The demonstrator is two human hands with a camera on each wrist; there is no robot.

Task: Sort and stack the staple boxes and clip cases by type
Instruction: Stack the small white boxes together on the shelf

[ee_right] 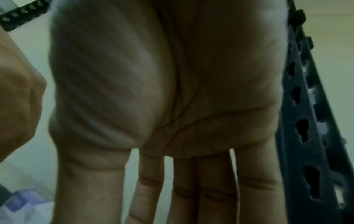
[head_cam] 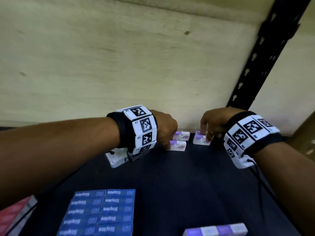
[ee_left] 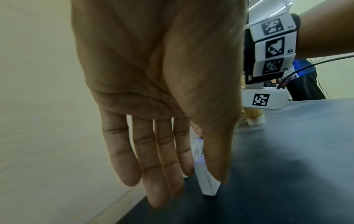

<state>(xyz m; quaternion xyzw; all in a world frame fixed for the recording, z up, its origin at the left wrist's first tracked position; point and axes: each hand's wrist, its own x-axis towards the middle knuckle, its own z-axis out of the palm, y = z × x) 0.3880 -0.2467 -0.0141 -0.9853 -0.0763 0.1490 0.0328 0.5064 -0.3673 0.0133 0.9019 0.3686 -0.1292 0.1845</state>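
Note:
Three purple-and-white clip cases lie at the back of the black shelf (head_cam: pixel 170 181). My left hand (head_cam: pixel 168 145) reaches down to the front one (head_cam: pixel 179 145), and in the left wrist view the thumb and fingers pinch that case (ee_left: pixel 207 184) at its end. A second case (head_cam: pixel 182 135) lies just behind it. My right hand (head_cam: pixel 205 136) comes down on the third case (head_cam: pixel 200 140), with fingers at its back and front. The right wrist view shows a palm with straight fingers and fingertips out of frame. Blue staple boxes (head_cam: pixel 100 212) lie in two columns near the front.
A row of purple-and-white cases (head_cam: pixel 216 230) sits at the front right edge. A pale wall stands close behind the hands. A black perforated rack post (head_cam: pixel 265 51) rises at the right. Something red (head_cam: pixel 12 217) lies at the lower left.

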